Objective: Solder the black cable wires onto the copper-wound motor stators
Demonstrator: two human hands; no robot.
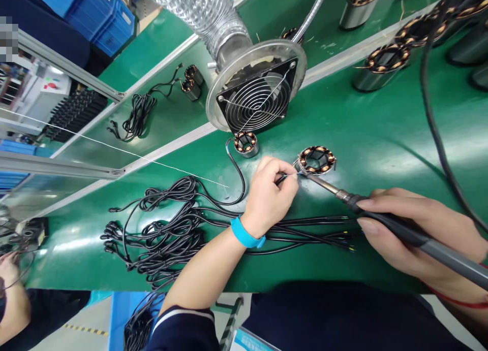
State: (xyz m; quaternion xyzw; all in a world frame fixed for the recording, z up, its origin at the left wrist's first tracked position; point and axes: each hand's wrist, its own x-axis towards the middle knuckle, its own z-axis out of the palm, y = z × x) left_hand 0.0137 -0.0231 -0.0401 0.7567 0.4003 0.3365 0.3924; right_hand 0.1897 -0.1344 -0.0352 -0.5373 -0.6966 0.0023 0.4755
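Observation:
My left hand (270,188), with a blue band on its wrist, pinches the end of a black cable close to a motor stator (317,160) with copper windings. Thin wires run from my fingertips to the stator's left rim. My right hand (412,229) grips the dark handle of a soldering iron (396,226). The iron's metal tip touches or nearly touches the wires at the stator's left edge; I cannot tell which. A smaller stator (246,144) with a black cable attached stands just beyond my left hand.
A fume fan (257,104) on a silver duct (224,21) hangs over the green bench (366,137). Coiled black cables (171,234) lie to the left. Several stators (381,66) stand at the back right. A white solder wire (152,160) stretches across the left. A co-worker's arm (13,300) shows at far left.

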